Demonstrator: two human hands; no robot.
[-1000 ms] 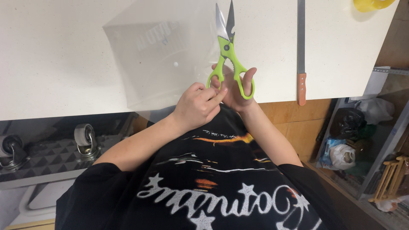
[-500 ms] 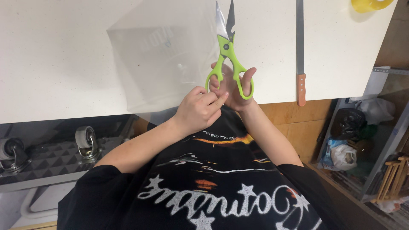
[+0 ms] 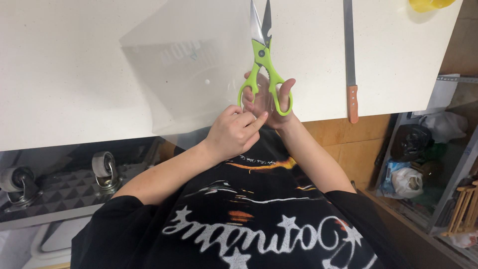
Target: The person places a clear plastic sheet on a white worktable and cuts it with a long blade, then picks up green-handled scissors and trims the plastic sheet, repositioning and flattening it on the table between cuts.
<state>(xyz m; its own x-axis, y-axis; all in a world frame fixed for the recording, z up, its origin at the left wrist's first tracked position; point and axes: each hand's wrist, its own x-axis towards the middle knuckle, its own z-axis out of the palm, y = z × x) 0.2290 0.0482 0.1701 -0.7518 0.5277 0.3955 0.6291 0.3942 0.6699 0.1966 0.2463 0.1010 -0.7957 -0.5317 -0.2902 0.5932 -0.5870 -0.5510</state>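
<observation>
Little has shifted since a second ago: the clear plastic sheet (image 3: 184, 79) has slid slightly toward the left along the counter (image 3: 64, 74), and the left hand (image 3: 235, 133) has crept a touch closer to the scissor handles. Both hands stay at the near edge of the counter.

That sheet is see-through and faintly glossy, with a small pale dot and some faint marking on it; it lies mostly flat on the white counter and its near part hangs over the near edge, toward the person's chest. The scissors (image 3: 264, 60) have bright green handles and grey metal blades, which point away toward the far edge and stand slightly parted, just right of the sheet's right side.

On the handles, the right hand (image 3: 271, 99) is closed, thumb through one green loop and fingers through the other, palm turned up. Curled loosely at the near edge, the left hand has its fingertips pinched on the sheet's lower corner, its forefinger stretched toward the right hand and touching it. Both forearms rise from a black printed shirt.

A long knife (image 3: 349, 55) with a wooden handle lies well to the right, and a yellow object (image 3: 428, 5) sits at the far right corner.
</observation>
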